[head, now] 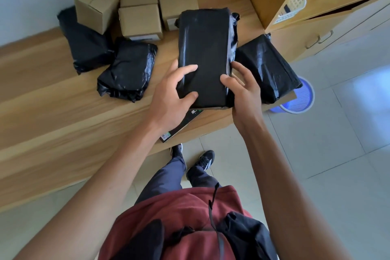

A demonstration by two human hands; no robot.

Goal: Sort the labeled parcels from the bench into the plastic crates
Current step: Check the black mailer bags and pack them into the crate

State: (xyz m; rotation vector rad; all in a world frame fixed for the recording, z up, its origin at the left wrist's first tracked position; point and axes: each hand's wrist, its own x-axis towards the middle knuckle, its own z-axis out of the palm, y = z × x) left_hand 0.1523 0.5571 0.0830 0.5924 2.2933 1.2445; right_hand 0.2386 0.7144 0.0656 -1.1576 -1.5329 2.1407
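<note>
Handling-wise, that long flat parcel wrapped in glossy black plastic film (203, 57) looks stiff to me: flat top, straight edges, so probably a box or board inside rather than anything squishy. The film is shiny and taped smooth, so I'd guess it's slippery, and loose wrap bunches along its right edge, which isn't something to trust a grip to. Weight is anyone's guess, though it looks moderate for its size.

Best hold is what's happening already: both long sides near the close end. The left hand (171, 95) has its thumb and fingers curled over the left edge onto the top face, and the right hand (242, 88) wraps the right edge with its thumb on top. So both are gripping it.

It sits over the front edge of the long light wooden bench (63, 99), on top of a thin flat dark item with a printed label (181, 126), just beside another shiny black-wrapped parcel (268, 67) to the right. No label shows on its upper face; maybe it's underneath.
</note>
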